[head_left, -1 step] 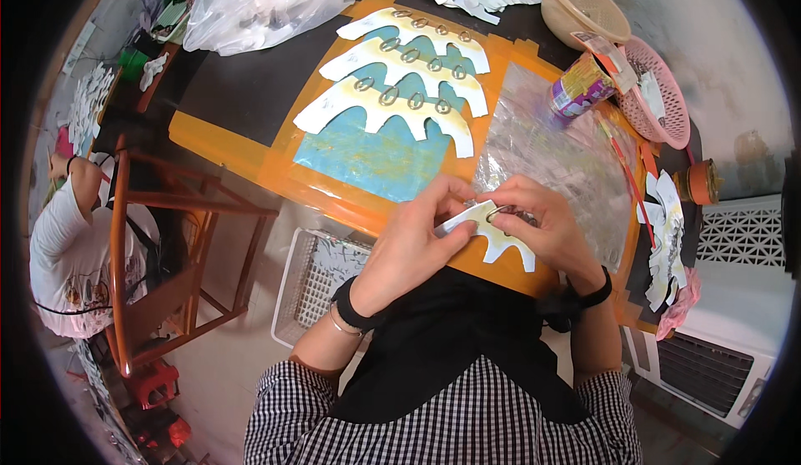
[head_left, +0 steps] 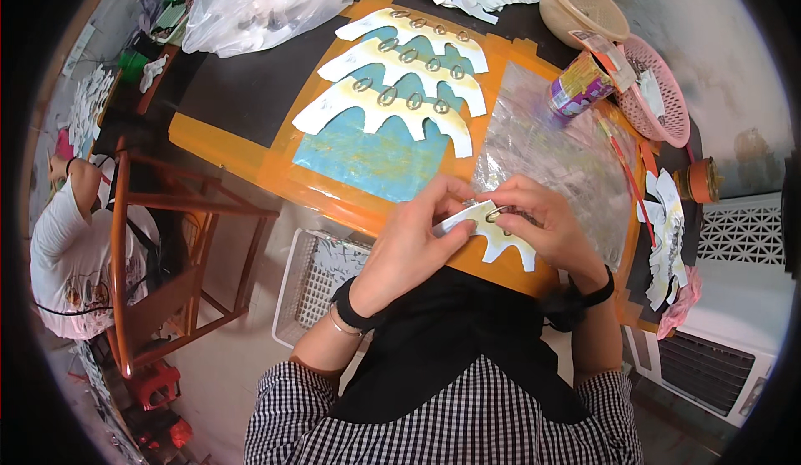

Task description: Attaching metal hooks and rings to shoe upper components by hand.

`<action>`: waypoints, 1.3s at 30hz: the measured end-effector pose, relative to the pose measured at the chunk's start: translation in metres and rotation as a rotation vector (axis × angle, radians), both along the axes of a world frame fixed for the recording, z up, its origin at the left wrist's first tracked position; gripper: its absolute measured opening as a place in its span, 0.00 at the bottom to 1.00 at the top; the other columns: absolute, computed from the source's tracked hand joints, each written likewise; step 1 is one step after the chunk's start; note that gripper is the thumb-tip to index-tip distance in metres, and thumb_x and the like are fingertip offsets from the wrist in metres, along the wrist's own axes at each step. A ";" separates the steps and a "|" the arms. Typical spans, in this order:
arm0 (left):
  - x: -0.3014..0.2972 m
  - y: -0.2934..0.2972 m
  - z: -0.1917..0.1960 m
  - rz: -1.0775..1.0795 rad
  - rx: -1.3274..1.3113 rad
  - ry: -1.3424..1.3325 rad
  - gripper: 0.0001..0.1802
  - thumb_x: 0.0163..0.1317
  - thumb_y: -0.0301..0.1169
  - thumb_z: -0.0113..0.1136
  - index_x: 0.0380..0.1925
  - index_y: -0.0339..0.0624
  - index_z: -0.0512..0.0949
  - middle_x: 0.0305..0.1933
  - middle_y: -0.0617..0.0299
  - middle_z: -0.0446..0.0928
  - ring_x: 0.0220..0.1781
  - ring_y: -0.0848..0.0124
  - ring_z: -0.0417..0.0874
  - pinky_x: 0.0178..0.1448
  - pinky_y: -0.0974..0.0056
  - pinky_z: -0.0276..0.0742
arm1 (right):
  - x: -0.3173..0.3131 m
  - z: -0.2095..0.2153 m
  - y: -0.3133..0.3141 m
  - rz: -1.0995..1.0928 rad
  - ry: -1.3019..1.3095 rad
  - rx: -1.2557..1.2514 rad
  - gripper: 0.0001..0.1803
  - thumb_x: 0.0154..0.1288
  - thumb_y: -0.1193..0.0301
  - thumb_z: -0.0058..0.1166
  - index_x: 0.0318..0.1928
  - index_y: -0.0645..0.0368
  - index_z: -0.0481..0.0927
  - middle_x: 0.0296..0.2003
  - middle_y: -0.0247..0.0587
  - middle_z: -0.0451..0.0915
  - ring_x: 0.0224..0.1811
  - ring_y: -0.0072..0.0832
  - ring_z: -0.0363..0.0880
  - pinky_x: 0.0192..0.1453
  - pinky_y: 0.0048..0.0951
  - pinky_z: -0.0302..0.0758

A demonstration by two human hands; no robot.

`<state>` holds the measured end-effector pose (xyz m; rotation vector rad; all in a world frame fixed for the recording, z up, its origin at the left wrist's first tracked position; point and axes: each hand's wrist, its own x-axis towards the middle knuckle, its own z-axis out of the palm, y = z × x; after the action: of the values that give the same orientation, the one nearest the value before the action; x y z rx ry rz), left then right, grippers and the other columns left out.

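Low over the table's near edge, my left hand (head_left: 417, 244) pinches a white scalloped piece (head_left: 511, 252) with yellow-brown shading between thumb and fingers. My right hand (head_left: 546, 223) is closed at the same piece's upper edge, thumb and fingers around a small metal ring (head_left: 494, 213); part of the ring is hidden by the fingers. Three similar scalloped pieces (head_left: 384, 113) lie overlapping in rows beyond my hands, each bearing several oval metal rings (head_left: 388, 96). They rest on a blue sheet (head_left: 375, 165) taped down with orange tape.
A plastic bag (head_left: 267, 6) sits at the far left. At the right stand a beige basket (head_left: 584, 6), a pink basket (head_left: 667, 106), a paint-smeared can (head_left: 580, 88) and a red brush (head_left: 626, 165). A white crate (head_left: 288, 298) is below; a person (head_left: 71, 240) sits beyond a wooden chair (head_left: 121, 256).
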<state>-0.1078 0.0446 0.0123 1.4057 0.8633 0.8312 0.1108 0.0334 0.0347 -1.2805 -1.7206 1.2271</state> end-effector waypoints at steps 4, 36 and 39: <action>0.004 0.000 0.001 0.029 -0.003 -0.046 0.16 0.64 0.24 0.63 0.51 0.37 0.72 0.36 0.58 0.84 0.38 0.75 0.82 0.47 0.67 0.79 | 0.004 -0.005 0.001 0.010 0.049 -0.010 0.14 0.68 0.78 0.56 0.52 0.64 0.84 0.36 0.36 0.78 0.36 0.19 0.74 0.41 0.22 0.70; 0.015 -0.010 -0.012 0.396 -0.097 -0.371 0.37 0.54 0.10 0.57 0.63 0.41 0.57 0.59 0.52 0.64 0.45 0.74 0.79 0.48 0.71 0.78 | -0.042 -0.019 -0.004 -0.254 -0.028 0.186 0.10 0.59 0.84 0.63 0.42 0.62 0.86 0.36 0.37 0.78 0.39 0.25 0.79 0.41 0.23 0.75; 0.010 -0.008 -0.012 0.424 -0.080 -0.387 0.36 0.54 0.10 0.56 0.63 0.41 0.57 0.59 0.52 0.64 0.46 0.73 0.79 0.46 0.71 0.78 | -0.053 -0.011 0.001 -0.234 -0.152 0.338 0.10 0.57 0.83 0.65 0.40 0.61 0.86 0.36 0.38 0.77 0.39 0.29 0.79 0.40 0.26 0.76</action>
<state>-0.0981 0.0369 0.0003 0.9555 0.8895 1.3251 0.0576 0.0343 0.0237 -1.3464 -1.7355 0.6872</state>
